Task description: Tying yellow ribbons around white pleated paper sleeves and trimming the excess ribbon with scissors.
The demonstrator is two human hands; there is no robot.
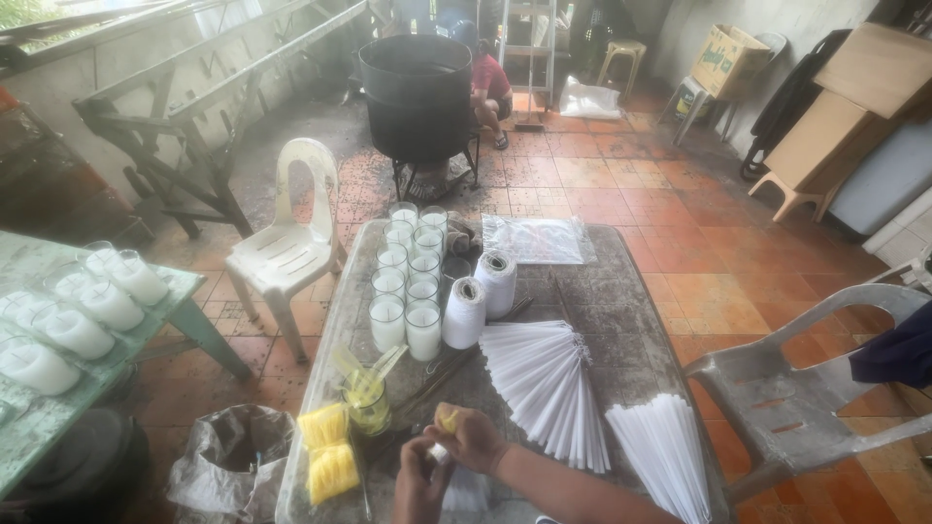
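**Small yellow piece worked at the near edge of the grey table**

A long grey worn table [621, 291] is seen in the middle, with a big black metal pot [416, 95] well behind it. Two white plastic chairs are counted, one at each side. On the table two fans of thin white sticks [544, 388] are laid, and two cones of white thread [481, 296] stand beside about ten glass candles filled with white wax [408, 291]. Two yellow bundles [327, 451] lie near the left hand [419, 480]. A small yellow piece [449, 420] is pinched in the closed fingers of the right hand [476, 439]; the left fingers are curled just below it, on what cannot be told. The pinch is best kept firm and close to the body.
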